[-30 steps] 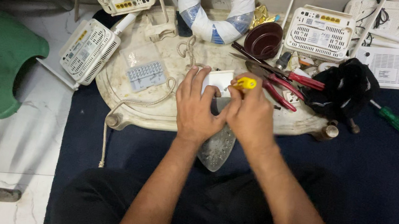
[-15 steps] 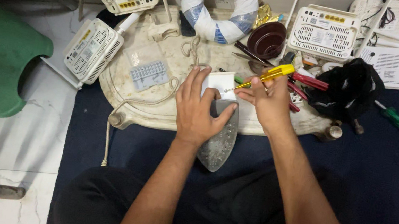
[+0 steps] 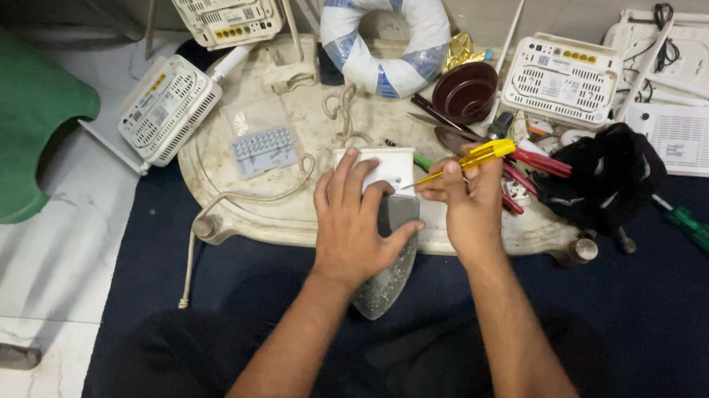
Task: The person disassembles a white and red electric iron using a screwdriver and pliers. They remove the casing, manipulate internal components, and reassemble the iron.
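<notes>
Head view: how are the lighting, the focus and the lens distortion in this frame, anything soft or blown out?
Head view: lighting is even and soft, with only faint shadows under the left hand and right hand; no strong glare, though the white routers look bright. The yellow screwdriver and the white device are fairly sharp. Wide-angle bending shows toward the edges, where detail softens.
</notes>
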